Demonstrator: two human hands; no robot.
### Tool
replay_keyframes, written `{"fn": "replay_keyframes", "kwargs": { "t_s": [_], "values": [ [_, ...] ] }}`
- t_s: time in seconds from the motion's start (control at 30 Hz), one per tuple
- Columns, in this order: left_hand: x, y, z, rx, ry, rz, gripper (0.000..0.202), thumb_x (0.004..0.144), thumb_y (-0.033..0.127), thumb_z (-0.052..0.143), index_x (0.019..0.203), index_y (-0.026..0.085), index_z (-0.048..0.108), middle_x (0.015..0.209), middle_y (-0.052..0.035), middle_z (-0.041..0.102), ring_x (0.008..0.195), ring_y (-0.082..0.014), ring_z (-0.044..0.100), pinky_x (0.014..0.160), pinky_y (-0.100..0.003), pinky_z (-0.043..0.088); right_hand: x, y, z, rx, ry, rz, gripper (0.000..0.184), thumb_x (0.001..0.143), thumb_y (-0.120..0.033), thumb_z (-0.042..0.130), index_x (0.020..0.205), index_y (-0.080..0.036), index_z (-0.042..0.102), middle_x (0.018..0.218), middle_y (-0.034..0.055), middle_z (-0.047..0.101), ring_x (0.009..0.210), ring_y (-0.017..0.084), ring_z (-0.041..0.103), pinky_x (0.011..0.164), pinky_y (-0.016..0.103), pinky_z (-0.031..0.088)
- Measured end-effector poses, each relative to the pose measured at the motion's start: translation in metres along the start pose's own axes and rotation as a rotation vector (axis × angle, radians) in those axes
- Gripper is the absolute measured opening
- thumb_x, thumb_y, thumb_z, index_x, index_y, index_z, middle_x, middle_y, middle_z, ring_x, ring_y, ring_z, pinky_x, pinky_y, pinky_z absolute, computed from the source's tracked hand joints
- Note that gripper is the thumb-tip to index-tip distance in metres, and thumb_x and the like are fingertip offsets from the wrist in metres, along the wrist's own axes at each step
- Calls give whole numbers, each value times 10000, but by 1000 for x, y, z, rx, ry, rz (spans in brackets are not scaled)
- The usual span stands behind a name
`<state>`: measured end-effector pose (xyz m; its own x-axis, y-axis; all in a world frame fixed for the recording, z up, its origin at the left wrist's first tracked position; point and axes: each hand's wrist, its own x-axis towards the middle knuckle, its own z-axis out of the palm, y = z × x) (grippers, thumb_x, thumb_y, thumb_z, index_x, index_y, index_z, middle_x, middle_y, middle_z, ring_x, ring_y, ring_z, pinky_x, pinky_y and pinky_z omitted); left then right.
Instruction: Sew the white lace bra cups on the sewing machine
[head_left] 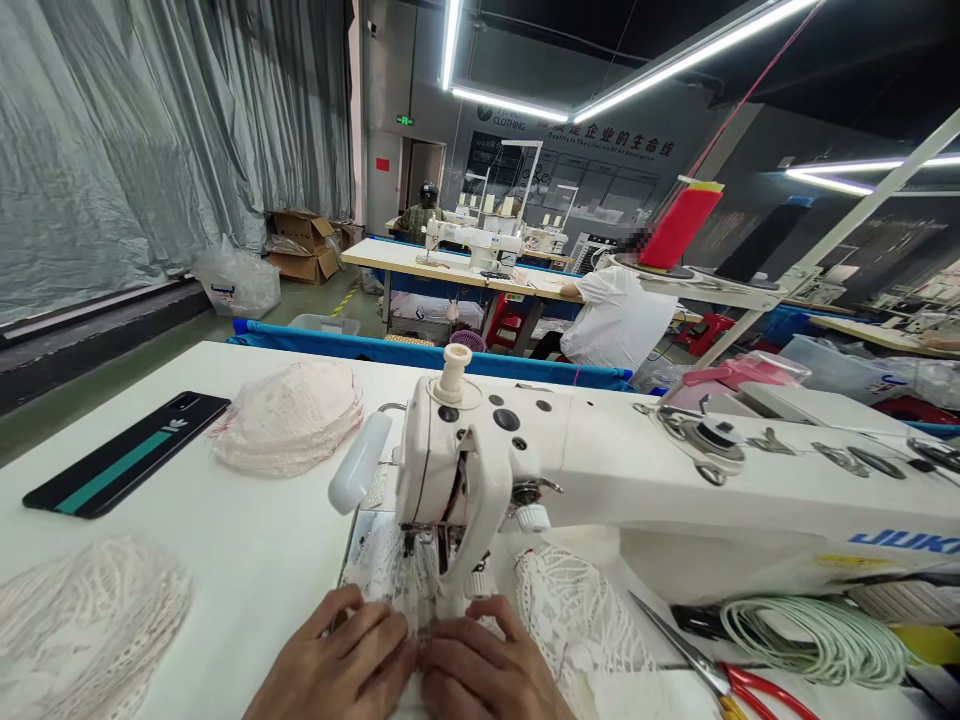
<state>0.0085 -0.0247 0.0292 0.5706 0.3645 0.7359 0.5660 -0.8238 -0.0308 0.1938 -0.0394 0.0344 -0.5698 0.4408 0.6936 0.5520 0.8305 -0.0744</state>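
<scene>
Lace fabric is lying partly under Juki sewing machine; left hand and right hand are curling over lace just in front of machine, pinch in either grip impossible to tell. Seemingly, lace is being fed through; next move is calling for even guiding.

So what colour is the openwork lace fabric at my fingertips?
The openwork lace fabric is white, seen best in the head view.

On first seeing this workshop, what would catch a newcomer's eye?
A white JUKI sewing machine stretches from centre to right, with the left hand and right hand at the white lace before it. A red thread cone stands out at upper right.
</scene>
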Motion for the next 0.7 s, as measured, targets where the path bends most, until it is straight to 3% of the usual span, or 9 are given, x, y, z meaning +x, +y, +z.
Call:
{"fn": "replay_keyframes", "kwargs": {
  "t_s": [0.07, 0.17, 0.4, 0.57, 0.7],
  "values": [
    [-1, -2, 1, -2, 0, -5, 417, 1003, 189, 277, 863, 180, 670, 754, 2, 654, 715, -132, 567, 772, -318, 369, -1, 2, 3, -24, 14, 46, 467, 1043, -290, 217, 776, -167, 579, 764, 3, 687, 708, 113, 617, 745, 304, 387],
    [-3, -9, 2, -25, -34, -16, 308, 982, 181, 362, 911, 169, 662, 813, -5, 665, 758, -133, 579, 790, -320, 372, -2, 7, 9, -74, 5, 121, 644, 990, -532, 81, 878, -167, 600, 821, 45, 691, 701, 158, 617, 792, 349, 379],
    [-2, -29, 7, -52, -145, -45, 221, 918, 123, 427, 1026, 152, 618, 853, -16, 626, 791, -144, 578, 856, -349, 314, 1, 20, 21, -209, 12, 92, 650, 894, -689, 267, 1032, -149, 600, 936, 77, 712, 773, 205, 632, 912, 399, 350],
    [-4, -34, 12, -92, -189, -95, 277, 823, 83, 531, 1075, 186, 586, 1001, -18, 620, 933, -147, 570, 937, -349, 265, 1, 27, 23, -248, -28, 59, 610, 893, -658, 384, 1158, -141, 569, 1046, 100, 700, 912, 229, 629, 933, 412, 340],
    [-4, -35, 13, -60, -166, -88, 213, 858, 115, 515, 1042, 181, 598, 962, -12, 630, 931, -140, 574, 944, -342, 268, 1, 30, 20, -237, -20, 55, 609, 902, -651, 367, 1168, -139, 562, 1043, 99, 696, 915, 226, 625, 943, 426, 326]
  ]
}}
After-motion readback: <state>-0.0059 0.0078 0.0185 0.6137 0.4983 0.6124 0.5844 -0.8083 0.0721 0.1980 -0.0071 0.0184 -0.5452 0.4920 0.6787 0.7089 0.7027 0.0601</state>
